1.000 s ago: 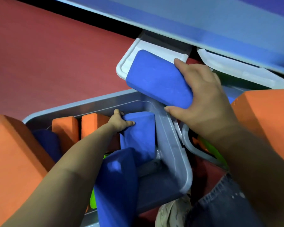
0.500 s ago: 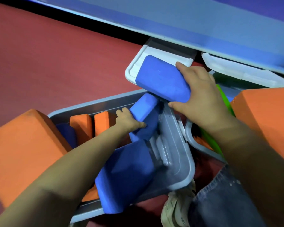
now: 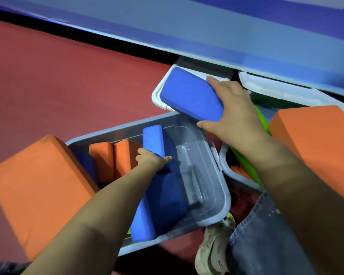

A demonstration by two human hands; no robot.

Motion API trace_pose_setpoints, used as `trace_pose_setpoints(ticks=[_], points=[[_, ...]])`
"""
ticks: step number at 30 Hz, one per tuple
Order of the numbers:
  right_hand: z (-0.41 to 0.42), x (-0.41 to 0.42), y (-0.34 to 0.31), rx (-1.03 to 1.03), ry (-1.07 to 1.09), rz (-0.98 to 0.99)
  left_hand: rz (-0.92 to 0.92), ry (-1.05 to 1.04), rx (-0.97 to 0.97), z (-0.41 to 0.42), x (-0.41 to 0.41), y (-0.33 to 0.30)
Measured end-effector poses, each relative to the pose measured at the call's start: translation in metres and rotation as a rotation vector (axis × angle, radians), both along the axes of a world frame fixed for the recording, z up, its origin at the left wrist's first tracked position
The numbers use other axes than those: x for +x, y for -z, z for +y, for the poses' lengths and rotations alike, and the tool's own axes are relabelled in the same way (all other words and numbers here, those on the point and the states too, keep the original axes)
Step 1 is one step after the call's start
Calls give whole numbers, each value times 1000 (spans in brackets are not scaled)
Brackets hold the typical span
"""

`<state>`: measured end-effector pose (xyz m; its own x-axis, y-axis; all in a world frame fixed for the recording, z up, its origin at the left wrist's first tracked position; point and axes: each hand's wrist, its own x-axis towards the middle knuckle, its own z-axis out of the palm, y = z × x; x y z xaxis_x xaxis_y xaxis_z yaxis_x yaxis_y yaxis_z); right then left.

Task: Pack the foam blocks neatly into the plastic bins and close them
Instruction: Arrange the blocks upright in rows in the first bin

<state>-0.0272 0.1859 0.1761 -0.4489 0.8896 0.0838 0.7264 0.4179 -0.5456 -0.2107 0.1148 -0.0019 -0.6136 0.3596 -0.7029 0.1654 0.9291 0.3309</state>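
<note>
Left hand (image 3: 151, 158) grips an upright blue block (image 3: 153, 138) in the bin (image 3: 224, 203), making room; right hand (image 3: 232, 112) clutches another block (image 3: 189, 94), ready.

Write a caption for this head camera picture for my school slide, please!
Left hand stands a blue foam block inside the grey plastic bin while right hand holds another blue block above.

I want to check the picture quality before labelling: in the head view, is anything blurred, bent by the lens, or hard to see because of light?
Head view: the wide lens bends the blue wall edge; both forearms loom large and soft at the bottom; the clear bin shows faint glare on its end wall; the blue block in the right hand is sharp.
</note>
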Motion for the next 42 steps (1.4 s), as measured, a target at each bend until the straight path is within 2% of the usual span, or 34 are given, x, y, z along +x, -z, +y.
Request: trace_pose_setpoints(ticks=[3, 8, 10, 13, 15, 16, 19, 22, 27, 32, 34, 37, 42], points=[[0, 2, 1, -19, 15, 34, -32, 3, -36, 5, 6, 5], [-3, 4, 2, -51, 27, 55, -57, 185, -140, 8, 12, 5], [-4, 2, 1, -75, 45, 63, -72, 412, -208, 8, 9, 9], [-6, -3, 0, -109, 84, 75, 21, 579, -283, 2, 6, 5], [-9, -6, 1, -136, 107, 60, 122, 572, -248, -5, 4, -5], [-11, -8, 2, -154, 121, 54, 171, 634, -212, -9, 2, -8], [-15, -13, 16, -173, 183, 35, 112, 747, -236, -13, -1, -8], [-21, -18, 41, -213, 232, 0, -4, 744, -303, -14, 2, -4], [-36, -23, 98, -254, 318, -94, 8, 714, -213, -16, -1, 7], [-50, -25, 137, -307, 329, -25, -117, 609, -69, -14, -12, 18], [-47, -32, 146, -309, 341, -51, -187, 510, 2, -13, -13, 21], [-42, -43, 151, -334, 303, -247, -311, 349, 100, -12, -14, 25], [-36, -53, 151, -558, 193, -302, -451, 115, 145, -12, -14, 28]])
